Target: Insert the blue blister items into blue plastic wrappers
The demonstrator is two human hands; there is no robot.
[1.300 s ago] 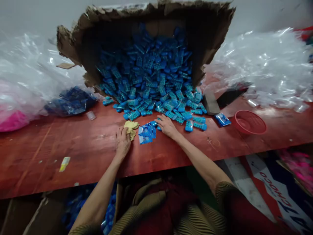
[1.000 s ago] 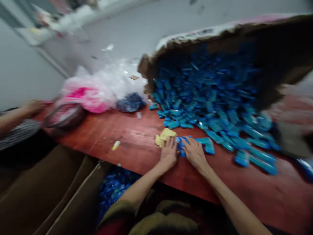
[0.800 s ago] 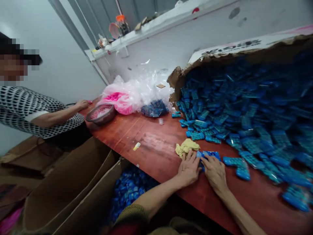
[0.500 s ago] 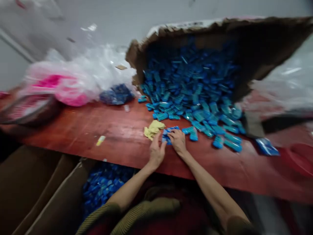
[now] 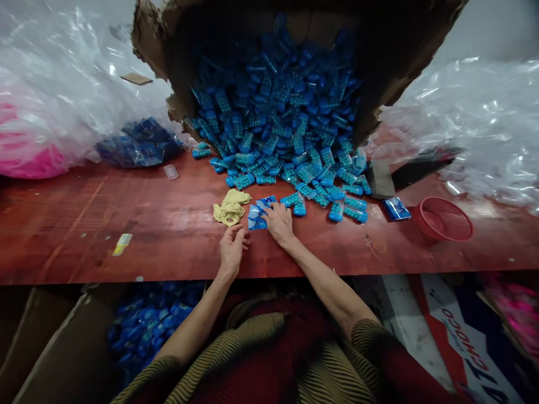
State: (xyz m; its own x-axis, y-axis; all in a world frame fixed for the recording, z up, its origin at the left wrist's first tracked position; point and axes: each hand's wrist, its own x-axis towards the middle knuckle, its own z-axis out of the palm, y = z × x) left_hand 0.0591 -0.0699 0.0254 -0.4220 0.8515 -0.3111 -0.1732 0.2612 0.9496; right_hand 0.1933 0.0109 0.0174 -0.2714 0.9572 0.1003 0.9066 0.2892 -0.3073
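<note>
Red-brown bench (image 5: 84, 235) carries a torn cardboard box (image 5: 400, 50) spilling blue packets at twelve o'clock. Right hand (image 5: 278, 221) presses spread fingers on a small stack of blue packets (image 5: 256, 213); left hand (image 5: 231, 249), fingers loosely curled, empty, lies just beside it at seven o'clock, near a yellow cloth (image 5: 229, 206).

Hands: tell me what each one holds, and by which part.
Nothing is lifted. The right hand lies flat on the blue packets, fingers pressing their right edge. The left hand holds nothing and rests on the table below the yellow rag.
</note>
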